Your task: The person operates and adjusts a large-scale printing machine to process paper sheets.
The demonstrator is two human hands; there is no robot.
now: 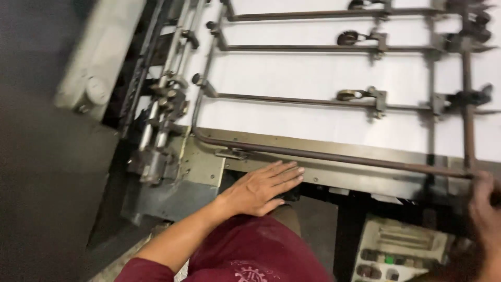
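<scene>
Left hand (263,189) lay flat, grip wide, on the metal edge plate (334,169); right hand (485,209), blurred, grip indiscernible, beside the rail (334,155).

1. A dark grey floor (47,198) fills the left side, dimly lit.
2. A pale boxy housing (99,52) stands at upper left.
3. A grey control panel (399,253) with coloured buttons sits low at the right.

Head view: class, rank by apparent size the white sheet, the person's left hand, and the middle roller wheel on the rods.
1. white sheet, by far the largest.
2. left hand, though nearness to the camera enlarges it.
3. roller wheel, the smallest.
</scene>
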